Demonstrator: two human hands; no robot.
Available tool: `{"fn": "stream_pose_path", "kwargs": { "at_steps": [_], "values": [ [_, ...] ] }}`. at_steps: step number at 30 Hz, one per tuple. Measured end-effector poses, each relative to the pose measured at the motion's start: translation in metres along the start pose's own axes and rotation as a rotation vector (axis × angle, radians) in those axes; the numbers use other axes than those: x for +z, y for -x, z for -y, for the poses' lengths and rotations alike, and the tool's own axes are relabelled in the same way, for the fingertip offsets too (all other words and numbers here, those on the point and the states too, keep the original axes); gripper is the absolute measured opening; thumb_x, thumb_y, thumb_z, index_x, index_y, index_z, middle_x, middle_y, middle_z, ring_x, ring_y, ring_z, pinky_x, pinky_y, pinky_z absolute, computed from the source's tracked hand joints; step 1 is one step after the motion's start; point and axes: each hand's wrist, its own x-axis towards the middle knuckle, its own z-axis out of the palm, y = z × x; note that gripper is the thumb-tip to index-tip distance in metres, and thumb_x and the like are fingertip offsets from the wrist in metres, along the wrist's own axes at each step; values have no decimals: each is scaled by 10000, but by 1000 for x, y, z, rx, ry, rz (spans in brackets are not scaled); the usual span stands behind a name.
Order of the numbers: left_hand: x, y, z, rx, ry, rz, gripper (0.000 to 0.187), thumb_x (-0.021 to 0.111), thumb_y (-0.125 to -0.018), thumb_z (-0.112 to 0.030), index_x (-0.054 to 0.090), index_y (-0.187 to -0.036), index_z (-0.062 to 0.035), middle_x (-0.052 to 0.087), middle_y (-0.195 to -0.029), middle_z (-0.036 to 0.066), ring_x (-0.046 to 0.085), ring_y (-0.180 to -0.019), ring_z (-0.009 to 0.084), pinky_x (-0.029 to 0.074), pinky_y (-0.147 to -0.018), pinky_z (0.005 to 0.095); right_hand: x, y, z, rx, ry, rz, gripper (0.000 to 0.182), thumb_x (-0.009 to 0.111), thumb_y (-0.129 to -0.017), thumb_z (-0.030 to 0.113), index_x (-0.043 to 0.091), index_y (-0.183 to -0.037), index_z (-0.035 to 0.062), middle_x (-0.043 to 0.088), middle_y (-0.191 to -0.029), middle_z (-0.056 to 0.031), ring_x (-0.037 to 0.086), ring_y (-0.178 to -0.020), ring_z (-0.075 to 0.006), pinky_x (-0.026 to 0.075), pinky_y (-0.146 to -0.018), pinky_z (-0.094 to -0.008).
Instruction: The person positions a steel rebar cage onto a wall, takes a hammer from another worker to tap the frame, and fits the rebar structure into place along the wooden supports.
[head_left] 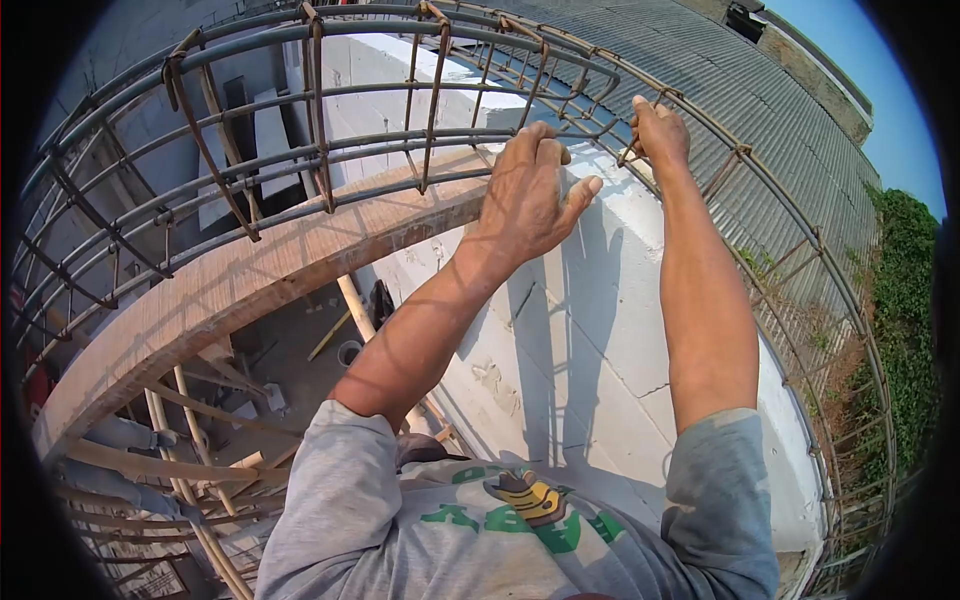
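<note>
My left hand [530, 190] is at the near end of a rebar cage [370, 145], its fingers curled over a lower bar and its thumb sticking out to the right. Under the cage, a curved wooden board [250, 270] runs off to the left and passes beneath this hand. My right hand [660, 130] is raised farther right, closed beside the cage's right-hand bars. A short rusty piece of steel shows just below its fingers, but what they pinch is hidden. Tied stirrups [430, 110] link the cage's long bars.
A white block wall [610, 330] stands right in front of me, with shadows across it. Curved rebar [850, 280] continues down the right side. Beyond lie a corrugated roof [700, 60] and green plants [905, 300]. Wooden poles [190, 430] and a lower floor show at left.
</note>
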Motion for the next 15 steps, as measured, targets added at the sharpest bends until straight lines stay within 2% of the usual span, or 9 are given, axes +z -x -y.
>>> {"fn": "stream_pose_path", "kwargs": {
  "at_steps": [1,5,6,7,8,11,13,14,15],
  "values": [
    [0,-9,-8,20,-109,-27,316,591,-871,-199,551,-1053,56,511,-1041,218,523,-1041,351,447,-917,436,2,-4,-4,-36,55,-13,412,533,-852,424,671,-858,37,669,-852,-168,630,-843,-310,469,-758,-401],
    [16,-59,-6,62,-395,199,354,609,-770,-95,551,-1066,91,541,-1085,239,507,-1102,355,392,-976,439,-16,15,8,-81,388,-13,407,492,-874,389,661,-1014,47,624,-1056,-241,583,-1024,-385,446,-896,-447],
    [23,-70,4,72,-472,210,409,605,-745,-90,556,-1095,115,547,-1133,265,489,-1168,359,353,-1013,455,-17,14,6,-121,325,28,332,494,-870,326,643,-930,35,617,-908,-196,582,-859,-325,444,-776,-419],
    [10,-77,-13,4,-659,319,415,545,-773,-51,521,-1171,64,498,-1240,282,471,-1198,368,373,-1019,424,-20,16,4,-157,261,72,273,495,-867,262,625,-845,23,610,-760,-152,580,-693,-266,442,-656,-392],
    [62,-78,19,-85,-673,15,426,583,-766,-85,566,-1150,100,517,-1239,289,416,-1257,401,207,-1071,577,-26,18,1,-191,196,118,241,497,-863,198,607,-760,11,603,-612,-107,579,-528,-207,440,-536,-364],
    [61,-90,54,-157,-1015,449,414,579,-792,-117,573,-1170,51,528,-1242,250,423,-1252,381,223,-1052,575,-28,-21,-21,-417,462,52,217,494,-888,185,606,-898,-1,614,-804,-154,596,-726,-265,460,-650,-384],
    [75,-96,53,-184,-1041,526,407,576,-809,-138,578,-1184,19,535,-1244,224,427,-1248,367,234,-1040,573,-39,-11,-11,-463,696,-24,233,492,-905,177,605,-991,-8,621,-932,-185,608,-858,-304,473,-726,-397],
    [80,-98,53,-191,-1066,552,403,575,-817,-148,580,-1191,3,539,-1245,211,429,-1246,361,239,-1033,572,-42,33,42,-400,786,19,247,475,-920,161,585,-1076,4,604,-1057,-185,591,-964,-287,477,-793,-381],
    [87,-97,54,-197,-1083,582,400,574,-826,-159,583,-1198,-13,542,-1246,198,432,-1244,354,244,-1027,571,-43,34,52,-494,841,-40,268,471,-929,166,565,-1124,9,592,-1119,-190,583,-1013,-286,480,-824,-382]
  ]
}}
